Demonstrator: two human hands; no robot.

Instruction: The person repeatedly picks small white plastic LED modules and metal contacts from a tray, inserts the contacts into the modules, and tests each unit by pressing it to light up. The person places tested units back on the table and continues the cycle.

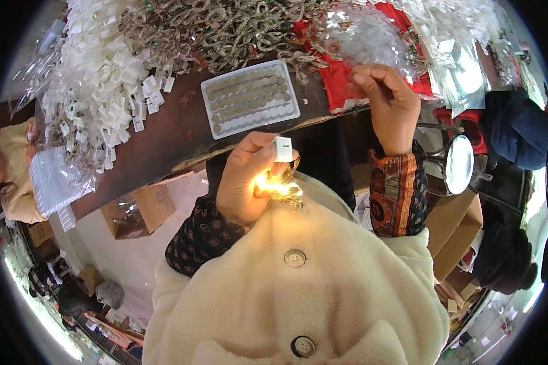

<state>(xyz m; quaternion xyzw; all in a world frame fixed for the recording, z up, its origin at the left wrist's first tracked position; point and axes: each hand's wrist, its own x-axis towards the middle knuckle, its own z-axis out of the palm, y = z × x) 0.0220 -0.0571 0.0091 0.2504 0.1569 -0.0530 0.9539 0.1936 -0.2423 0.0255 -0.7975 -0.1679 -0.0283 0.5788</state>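
My left hand (240, 185) is closed around a small white battery box (283, 149), held upright in front of my chest. Below the box, a bundle of glowing warm-yellow string lights (278, 187) lies against the same hand. My right hand (393, 109) is raised near the red cloth, its thumb and forefinger brought together; whatever is between them is too small to make out. Between the hands and farther off, a white plastic tray (259, 126) rests on the dark table, holding rows of round button cells (243, 91).
White battery boxes (112, 67) are heaped at the left of the table (164, 143). Coiled string lights (225, 30) pile up at the back. Clear plastic bags (368, 39) lie on red cloth (338, 82). Cardboard boxes (137, 210) stand below; another person's sleeve (18, 176) shows far left.
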